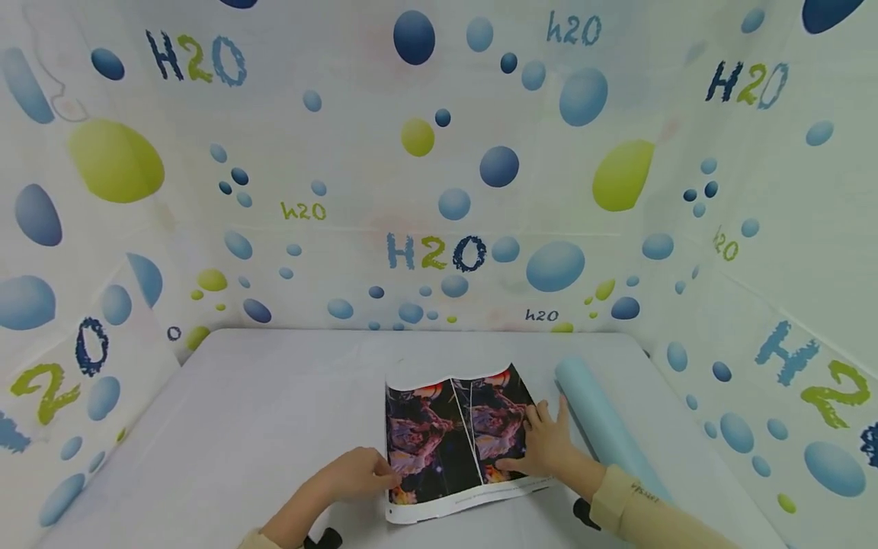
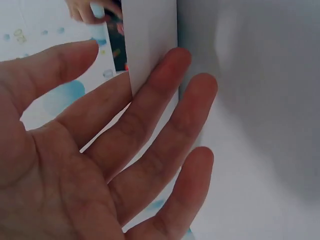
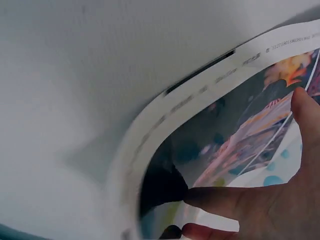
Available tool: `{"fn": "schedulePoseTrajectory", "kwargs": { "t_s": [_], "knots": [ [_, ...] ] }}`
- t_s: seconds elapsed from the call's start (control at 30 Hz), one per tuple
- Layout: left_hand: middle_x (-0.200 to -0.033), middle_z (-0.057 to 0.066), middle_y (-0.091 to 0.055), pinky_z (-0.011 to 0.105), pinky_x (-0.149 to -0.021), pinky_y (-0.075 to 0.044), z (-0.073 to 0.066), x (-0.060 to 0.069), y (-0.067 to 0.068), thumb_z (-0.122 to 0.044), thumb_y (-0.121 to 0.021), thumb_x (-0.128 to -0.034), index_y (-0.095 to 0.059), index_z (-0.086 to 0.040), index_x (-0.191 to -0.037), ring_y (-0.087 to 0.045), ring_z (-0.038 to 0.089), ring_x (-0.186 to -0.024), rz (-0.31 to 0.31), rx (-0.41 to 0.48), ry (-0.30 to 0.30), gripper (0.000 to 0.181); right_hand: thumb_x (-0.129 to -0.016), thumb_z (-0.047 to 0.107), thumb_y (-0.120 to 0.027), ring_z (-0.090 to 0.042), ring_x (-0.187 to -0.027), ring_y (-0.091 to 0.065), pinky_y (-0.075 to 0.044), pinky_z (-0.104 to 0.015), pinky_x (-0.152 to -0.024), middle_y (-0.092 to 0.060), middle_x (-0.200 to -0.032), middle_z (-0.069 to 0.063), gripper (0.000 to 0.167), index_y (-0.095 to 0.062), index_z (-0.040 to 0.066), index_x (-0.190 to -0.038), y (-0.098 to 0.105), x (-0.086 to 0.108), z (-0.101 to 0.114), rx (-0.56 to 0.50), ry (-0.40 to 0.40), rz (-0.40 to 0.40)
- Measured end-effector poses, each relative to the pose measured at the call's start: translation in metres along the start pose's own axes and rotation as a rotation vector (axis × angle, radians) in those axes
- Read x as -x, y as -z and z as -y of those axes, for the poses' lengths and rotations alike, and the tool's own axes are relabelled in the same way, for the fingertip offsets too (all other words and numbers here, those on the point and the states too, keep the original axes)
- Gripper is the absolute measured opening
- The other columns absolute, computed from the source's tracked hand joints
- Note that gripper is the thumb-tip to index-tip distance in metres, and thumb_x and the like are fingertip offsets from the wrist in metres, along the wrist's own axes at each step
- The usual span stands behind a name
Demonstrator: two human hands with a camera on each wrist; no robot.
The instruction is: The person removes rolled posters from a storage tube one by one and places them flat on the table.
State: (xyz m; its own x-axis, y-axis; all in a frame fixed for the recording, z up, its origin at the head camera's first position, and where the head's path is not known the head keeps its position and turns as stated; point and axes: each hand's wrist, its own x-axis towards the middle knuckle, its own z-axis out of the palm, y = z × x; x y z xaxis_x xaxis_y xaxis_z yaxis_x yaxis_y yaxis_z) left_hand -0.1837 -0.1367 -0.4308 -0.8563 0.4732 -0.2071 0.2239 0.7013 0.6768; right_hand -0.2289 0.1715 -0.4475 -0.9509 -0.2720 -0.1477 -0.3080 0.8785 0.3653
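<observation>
A glossy printed sheet (image 1: 425,442) with two similar dark, colourful pictures and a white border lies on the white table. At its left edge is my left hand (image 1: 360,473). The left wrist view shows that hand (image 2: 70,165) with fingers extended and thumb apart; the index fingertip is hidden behind the sheet's white edge (image 2: 150,40), and the middle fingertip touches it. My right hand (image 1: 549,446) rests on the sheet's right side, fingers spread. In the right wrist view, the sheet (image 3: 200,130) bends in a curve, with the right hand's thumb and index finger (image 3: 215,197) against its printed face.
A light blue roll (image 1: 610,423) lies slantwise to the right of the sheet, beside the right forearm. Around the white table (image 1: 274,404) hang white sheets (image 1: 357,152) printed with blue and green drops and H2O lettering. Black pieces (image 1: 586,515) show by both wrists.
</observation>
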Motion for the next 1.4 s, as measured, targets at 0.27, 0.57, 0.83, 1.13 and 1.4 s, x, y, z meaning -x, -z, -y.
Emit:
{"fn": "schedulePoseTrajectory", "kwargs": {
  "t_s": [0.27, 0.57, 0.83, 1.13, 1.4],
  "knots": [
    [-0.088, 0.005, -0.068, 0.036, -0.070, -0.048, -0.015, 0.004, -0.027, -0.025, -0.057, -0.0889, -0.070, 0.000, -0.095, -0.060, 0.014, -0.069, 0.183, 0.196, -0.044, 0.028, -0.068, 0.085, -0.034, -0.032, -0.122, -0.040, -0.003, -0.063, -0.102, -0.050, -0.127, -0.017, 0.104, -0.056, -0.001, -0.121, -0.002, -0.022, 0.003, -0.073, -0.071, 0.032],
    [-0.108, 0.019, -0.061, 0.028, -0.075, -0.050, -0.024, 0.007, -0.057, -0.018, -0.046, -0.0953, -0.061, 0.010, -0.109, -0.060, 0.013, -0.084, 0.385, 0.558, -0.143, 0.035, -0.075, 0.076, -0.043, -0.041, -0.125, -0.034, -0.035, -0.061, -0.088, -0.032, -0.142, -0.020, 0.099, -0.037, 0.000, -0.138, -0.012, -0.047, 0.002, -0.393, -0.081, 0.084],
    [-0.059, -0.007, -0.050, 0.017, -0.044, -0.034, -0.039, 0.012, -0.062, -0.025, -0.054, -0.0915, -0.061, 0.013, -0.104, -0.040, 0.002, -0.050, 0.196, 0.306, -0.141, 0.041, -0.073, 0.072, -0.051, -0.045, -0.131, -0.020, -0.031, -0.059, -0.096, -0.020, -0.148, -0.020, 0.101, -0.029, 0.002, -0.142, -0.014, -0.064, 0.003, -0.545, 0.077, 0.053],
    [-0.068, -0.001, -0.058, 0.031, -0.043, -0.038, -0.028, 0.004, -0.036, -0.033, -0.072, -0.0721, -0.061, -0.018, -0.051, -0.051, 0.017, -0.057, -0.515, -0.602, -0.130, 0.029, -0.070, 0.060, -0.066, -0.044, -0.133, -0.017, -0.026, -0.059, -0.098, -0.018, -0.149, -0.017, 0.098, -0.029, 0.005, -0.142, -0.016, -0.080, 0.008, -0.635, 0.191, 0.013],
    [-0.119, 0.031, -0.050, 0.053, -0.084, -0.044, -0.003, 0.002, -0.032, -0.027, -0.077, -0.0710, -0.062, 0.006, -0.104, -0.048, 0.049, -0.108, -0.143, -0.344, -0.116, 0.049, -0.080, 0.063, -0.052, -0.045, -0.132, -0.018, -0.029, -0.061, -0.096, -0.022, -0.148, -0.016, 0.073, -0.038, 0.023, -0.141, -0.014, -0.090, 0.008, -0.570, 0.083, -0.003]
  ]
}}
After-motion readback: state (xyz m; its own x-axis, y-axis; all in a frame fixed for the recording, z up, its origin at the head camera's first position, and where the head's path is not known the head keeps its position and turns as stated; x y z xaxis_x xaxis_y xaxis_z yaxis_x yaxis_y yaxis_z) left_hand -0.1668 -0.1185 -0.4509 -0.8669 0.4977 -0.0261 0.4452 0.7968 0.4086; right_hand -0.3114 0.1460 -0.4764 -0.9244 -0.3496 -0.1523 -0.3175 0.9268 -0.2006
